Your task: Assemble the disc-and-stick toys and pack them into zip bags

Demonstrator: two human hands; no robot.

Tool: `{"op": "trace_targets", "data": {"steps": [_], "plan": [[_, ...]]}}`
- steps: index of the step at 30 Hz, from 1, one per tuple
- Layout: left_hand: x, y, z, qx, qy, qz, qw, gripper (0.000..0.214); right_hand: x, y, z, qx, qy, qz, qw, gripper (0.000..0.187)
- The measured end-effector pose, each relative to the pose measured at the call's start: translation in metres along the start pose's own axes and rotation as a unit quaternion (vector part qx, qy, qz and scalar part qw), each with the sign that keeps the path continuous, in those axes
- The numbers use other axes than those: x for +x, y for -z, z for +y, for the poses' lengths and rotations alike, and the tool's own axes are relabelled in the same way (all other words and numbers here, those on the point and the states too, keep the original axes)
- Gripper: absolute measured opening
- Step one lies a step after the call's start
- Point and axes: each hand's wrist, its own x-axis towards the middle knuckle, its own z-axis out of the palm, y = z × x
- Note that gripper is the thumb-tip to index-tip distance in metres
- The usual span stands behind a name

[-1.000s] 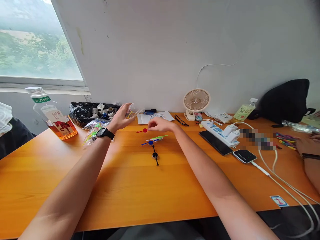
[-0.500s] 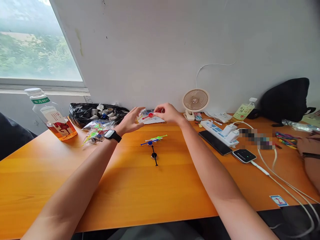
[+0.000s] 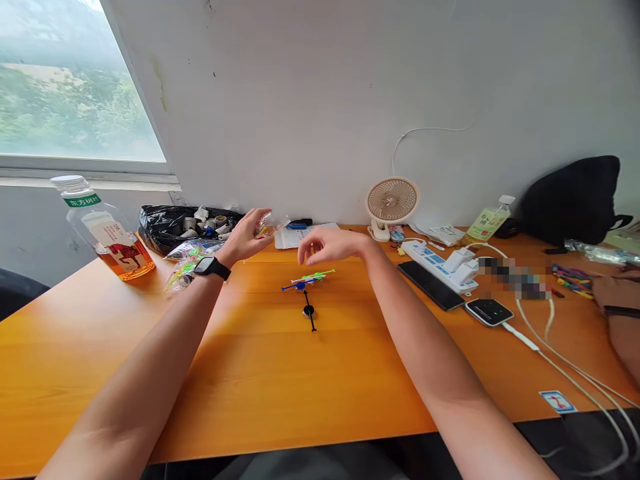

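Note:
My left hand (image 3: 246, 235), with a black watch at the wrist, is raised at the back of the orange table (image 3: 260, 373) and pinches a small clear plastic bag (image 3: 270, 227) with coloured bits inside. Lower and to the right of it, my right hand (image 3: 330, 245) hovers over the table with fingers loosely spread and nothing in them. Just below that hand lie a green stick piece (image 3: 315, 275), a blue one (image 3: 299, 286) and a black one (image 3: 309, 311).
A tea bottle (image 3: 107, 233) stands at the left, with a black bag of small parts (image 3: 175, 223) and more clear bags (image 3: 187, 263) behind. A small fan (image 3: 392, 203), power strip (image 3: 440, 263), phone (image 3: 430, 285), cables and another person's arm (image 3: 620, 313) are to the right.
My right hand carried the red stick piece up to the bag in my left hand, let it go there, and has come back down over the table. The red piece is gone from the table.

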Motion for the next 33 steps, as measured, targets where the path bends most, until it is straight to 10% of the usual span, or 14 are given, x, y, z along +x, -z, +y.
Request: {"op": "trace_targets", "data": {"steps": [3,6,21,27,33], "plan": [[-0.005,0.003,-0.015,0.005,0.014,-0.005,1.0,0.069,0.017,-0.024,0.005,0.023,-0.023,-0.259,0.965,0.042],[-0.008,0.003,-0.022,0.003,0.023,-0.01,1.0,0.068,0.034,-0.047,0.006,0.024,-0.052,-0.362,0.93,0.039],[-0.007,-0.007,-0.02,-0.008,0.01,-0.034,0.999,0.068,0.029,-0.042,0.002,0.014,-0.088,-0.293,0.952,0.02],[-0.004,-0.007,-0.004,-0.033,0.018,-0.03,0.999,0.068,0.005,-0.011,-0.013,0.252,0.07,0.058,0.964,0.023],[0.003,-0.01,0.017,-0.057,0.001,-0.037,0.998,0.07,-0.019,0.041,-0.01,0.273,0.093,0.588,0.755,0.021]]}}
